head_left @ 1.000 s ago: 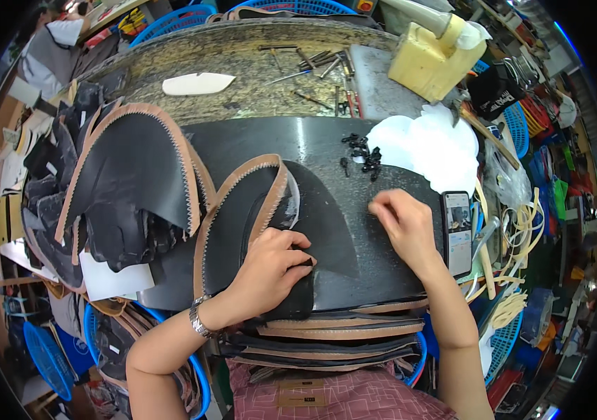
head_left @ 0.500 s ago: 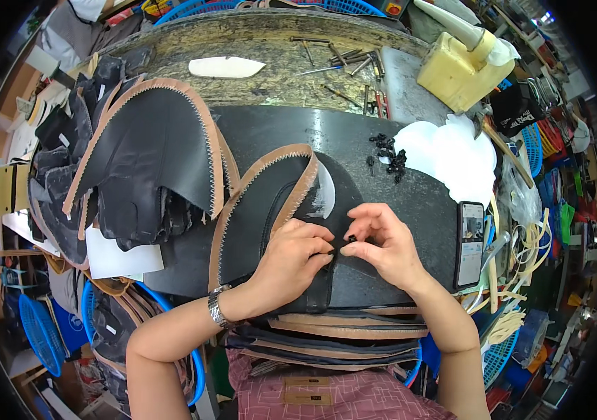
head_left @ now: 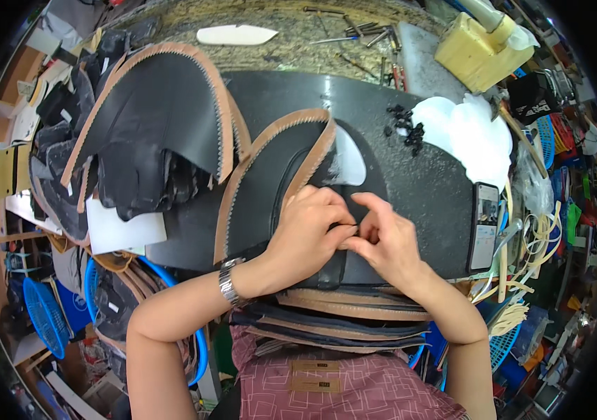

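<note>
My left hand (head_left: 310,227) and my right hand (head_left: 391,241) meet fingertip to fingertip over a dark panel. Both are pinched closed, and the fingers hide whatever lies between them. Beneath them is a black leather-like panel (head_left: 253,199), edged with a zigzag-cut tan strip (head_left: 279,126) that loops over it. A pale white patch (head_left: 349,164) shows on the dark surface just beyond my fingers. Farther right lies a small heap of black bits (head_left: 414,131), beside overlapping white rounded sheets (head_left: 466,136).
Another tan-edged black piece (head_left: 165,105) rests on a dark pile at left. Stacked tan-edged strips (head_left: 354,308) lie against the near edge. A phone (head_left: 483,227) is at right. Hand tools (head_left: 375,35), a white blade-shaped piece (head_left: 237,34) and a yellow container (head_left: 477,52) stand farther back.
My right hand, which had a small black piece between thumb and finger, has come against my left fingertips. That piece is now hidden. The bench has shifted upward in view.
</note>
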Action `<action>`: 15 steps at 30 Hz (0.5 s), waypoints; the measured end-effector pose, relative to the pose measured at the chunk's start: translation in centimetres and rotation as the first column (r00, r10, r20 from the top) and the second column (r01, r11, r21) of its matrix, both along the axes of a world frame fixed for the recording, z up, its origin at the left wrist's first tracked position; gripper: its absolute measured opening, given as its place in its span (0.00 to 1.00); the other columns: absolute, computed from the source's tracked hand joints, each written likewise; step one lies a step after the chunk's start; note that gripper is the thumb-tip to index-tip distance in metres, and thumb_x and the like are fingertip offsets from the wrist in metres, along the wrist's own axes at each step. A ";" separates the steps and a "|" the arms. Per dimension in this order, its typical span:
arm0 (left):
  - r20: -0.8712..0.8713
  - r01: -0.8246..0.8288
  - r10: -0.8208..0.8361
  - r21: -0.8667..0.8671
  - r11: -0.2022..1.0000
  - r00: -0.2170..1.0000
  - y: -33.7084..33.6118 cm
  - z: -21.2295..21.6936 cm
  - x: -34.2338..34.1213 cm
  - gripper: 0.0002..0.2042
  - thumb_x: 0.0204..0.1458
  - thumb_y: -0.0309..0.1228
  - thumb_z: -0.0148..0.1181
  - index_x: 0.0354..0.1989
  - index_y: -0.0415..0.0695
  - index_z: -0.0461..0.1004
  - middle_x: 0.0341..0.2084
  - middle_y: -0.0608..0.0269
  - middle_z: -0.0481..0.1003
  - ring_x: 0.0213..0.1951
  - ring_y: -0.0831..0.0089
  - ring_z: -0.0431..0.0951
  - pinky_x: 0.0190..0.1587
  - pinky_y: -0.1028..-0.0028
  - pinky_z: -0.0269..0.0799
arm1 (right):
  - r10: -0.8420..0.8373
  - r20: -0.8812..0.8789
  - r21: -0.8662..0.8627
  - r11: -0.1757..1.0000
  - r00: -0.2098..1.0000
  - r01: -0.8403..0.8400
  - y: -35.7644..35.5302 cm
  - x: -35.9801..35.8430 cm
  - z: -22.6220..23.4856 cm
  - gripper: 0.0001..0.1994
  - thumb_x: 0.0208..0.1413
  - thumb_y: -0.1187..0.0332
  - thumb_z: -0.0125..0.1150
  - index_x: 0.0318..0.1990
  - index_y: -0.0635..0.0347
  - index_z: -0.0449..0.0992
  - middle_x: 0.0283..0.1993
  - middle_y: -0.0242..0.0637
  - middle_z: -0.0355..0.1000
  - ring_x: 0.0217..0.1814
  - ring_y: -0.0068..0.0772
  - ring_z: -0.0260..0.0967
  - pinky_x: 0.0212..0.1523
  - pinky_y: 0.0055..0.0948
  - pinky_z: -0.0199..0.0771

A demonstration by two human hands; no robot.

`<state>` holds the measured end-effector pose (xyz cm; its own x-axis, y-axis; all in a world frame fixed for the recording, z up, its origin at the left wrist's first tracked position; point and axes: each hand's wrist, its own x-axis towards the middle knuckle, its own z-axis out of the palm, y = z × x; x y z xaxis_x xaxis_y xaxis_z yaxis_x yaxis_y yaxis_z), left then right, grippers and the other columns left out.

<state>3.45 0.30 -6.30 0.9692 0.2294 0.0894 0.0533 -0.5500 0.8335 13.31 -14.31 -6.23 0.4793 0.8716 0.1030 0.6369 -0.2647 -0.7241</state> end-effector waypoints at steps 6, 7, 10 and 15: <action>0.013 -0.075 0.074 0.074 0.994 0.997 -1.3 -0.4 -0.1 0.04 0.41 0.33 0.62 0.24 0.48 0.78 0.28 0.71 0.73 0.38 0.69 0.67 0.43 0.69 0.57 | 0.448 0.124 0.172 0.869 0.885 -0.464 -2.2 -2.5 3.1 0.12 0.38 0.62 0.69 0.22 0.57 0.72 0.21 0.30 0.66 0.20 0.27 0.63 0.18 0.25 0.65; 0.019 -0.065 0.064 0.083 0.994 0.998 -1.4 -0.3 0.2 0.04 0.41 0.33 0.62 0.23 0.48 0.78 0.28 0.71 0.73 0.38 0.69 0.67 0.43 0.69 0.57 | 0.503 0.054 0.186 0.844 0.863 -0.504 -2.5 -3.8 3.5 0.14 0.38 0.59 0.69 0.25 0.57 0.72 0.21 0.30 0.66 0.20 0.26 0.63 0.17 0.25 0.65; 0.064 -0.083 0.077 0.097 0.992 0.995 -1.4 -0.4 0.3 0.04 0.41 0.33 0.62 0.23 0.48 0.78 0.26 0.70 0.73 0.37 0.68 0.67 0.41 0.69 0.58 | 0.619 0.330 -0.169 0.782 0.713 -0.600 -2.7 -8.0 4.9 0.13 0.41 0.62 0.58 0.34 0.61 0.72 0.30 0.31 0.66 0.31 0.25 0.62 0.24 0.20 0.64; 0.015 -0.030 0.032 -0.117 0.993 0.999 -0.5 0.0 -0.2 0.05 0.43 0.30 0.62 0.26 0.43 0.77 0.23 0.66 0.73 0.34 0.70 0.68 0.39 0.72 0.61 | 0.522 0.674 -0.100 0.765 0.522 -0.636 -3.4 -9.5 2.9 0.14 0.38 0.66 0.54 0.33 0.64 0.74 0.33 0.33 0.67 0.34 0.25 0.63 0.26 0.19 0.62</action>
<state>3.23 -0.18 -6.26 0.9600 0.2692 0.0765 0.0542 -0.4468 0.8930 3.77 -17.76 -3.35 -0.3624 0.8785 0.3113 0.9123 0.4028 -0.0744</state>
